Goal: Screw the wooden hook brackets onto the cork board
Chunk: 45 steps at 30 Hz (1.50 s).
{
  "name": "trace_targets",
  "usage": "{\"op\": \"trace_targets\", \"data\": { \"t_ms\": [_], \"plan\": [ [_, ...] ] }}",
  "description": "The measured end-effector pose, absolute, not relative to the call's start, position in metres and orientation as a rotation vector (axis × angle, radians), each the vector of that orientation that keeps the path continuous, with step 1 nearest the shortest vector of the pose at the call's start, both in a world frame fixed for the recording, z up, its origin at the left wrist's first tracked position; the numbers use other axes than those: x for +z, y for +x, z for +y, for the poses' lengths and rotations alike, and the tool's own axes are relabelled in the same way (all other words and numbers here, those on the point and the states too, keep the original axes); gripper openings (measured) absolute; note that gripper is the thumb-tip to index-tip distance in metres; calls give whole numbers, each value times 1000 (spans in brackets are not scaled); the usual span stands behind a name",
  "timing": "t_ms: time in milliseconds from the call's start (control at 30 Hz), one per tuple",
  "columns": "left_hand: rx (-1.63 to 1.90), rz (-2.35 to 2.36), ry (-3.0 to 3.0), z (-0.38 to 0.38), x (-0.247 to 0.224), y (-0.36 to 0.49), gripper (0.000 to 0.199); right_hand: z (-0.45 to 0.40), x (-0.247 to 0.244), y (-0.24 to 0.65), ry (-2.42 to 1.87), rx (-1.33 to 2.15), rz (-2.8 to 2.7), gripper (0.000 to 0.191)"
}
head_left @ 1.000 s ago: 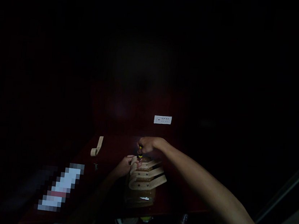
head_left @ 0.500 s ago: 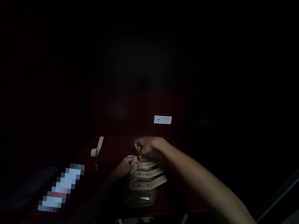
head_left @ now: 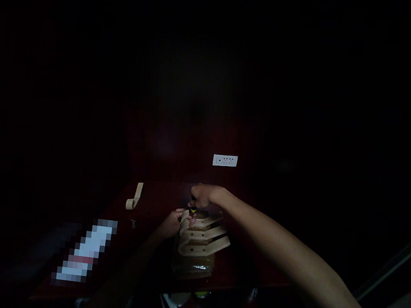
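Note:
In the middle of the head view, several pale, curved wooden hooks [head_left: 193,250] lie in a row across a brown block wrapped in shiny clear film [head_left: 191,267]. Dark screw heads show on the nearer hooks. My right hand [head_left: 203,195] is closed round the handle of a black and yellow screwdriver [head_left: 193,211], which points down at the farthest hook. My left hand [head_left: 172,224] grips that hook's curved end from the left, thumb close to the screwdriver tip. The tip itself is hidden by the fingers.
On the dark red table, a loose wooden hook [head_left: 135,198] lies to the left, with a few small screws [head_left: 133,224] nearer. A blurred white sheet [head_left: 86,252] is at the front left. A white power socket [head_left: 225,161] is on the wall behind. Surroundings are very dark.
My right hand has turned and closed farther round the screwdriver handle, hiding more of it. My left hand stays at the hook. The whole view has shifted slightly.

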<state>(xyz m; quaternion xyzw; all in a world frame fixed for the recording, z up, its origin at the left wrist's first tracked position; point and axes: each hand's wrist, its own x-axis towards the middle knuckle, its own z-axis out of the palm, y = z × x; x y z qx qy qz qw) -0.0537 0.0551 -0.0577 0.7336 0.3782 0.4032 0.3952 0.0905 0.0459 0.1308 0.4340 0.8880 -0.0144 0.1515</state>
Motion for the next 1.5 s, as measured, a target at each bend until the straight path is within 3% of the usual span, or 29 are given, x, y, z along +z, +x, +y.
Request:
{"op": "trace_targets", "data": {
  "t_ms": [300,467,933,1133,1333,1500],
  "plan": [
    [1014,959,1855,54,-57,-53,25,48,129,97,1218,-175,2592,45],
    [1023,953,1845,52,-56,-53,26,50,128,96,1220,-165,2541,34],
    [1034,917,1877,53,-57,-54,26,63,123,85,1400,-216,2496,40],
    [1032,911,1868,52,-55,-53,28,56,125,88,1287,-265,2577,46],
    [1029,954,1858,55,-57,-53,30,50,130,87,1165,-153,2631,28],
    [1027,967,1832,51,-52,-52,29,44,132,87,1193,-25,2624,29]
  ]
}}
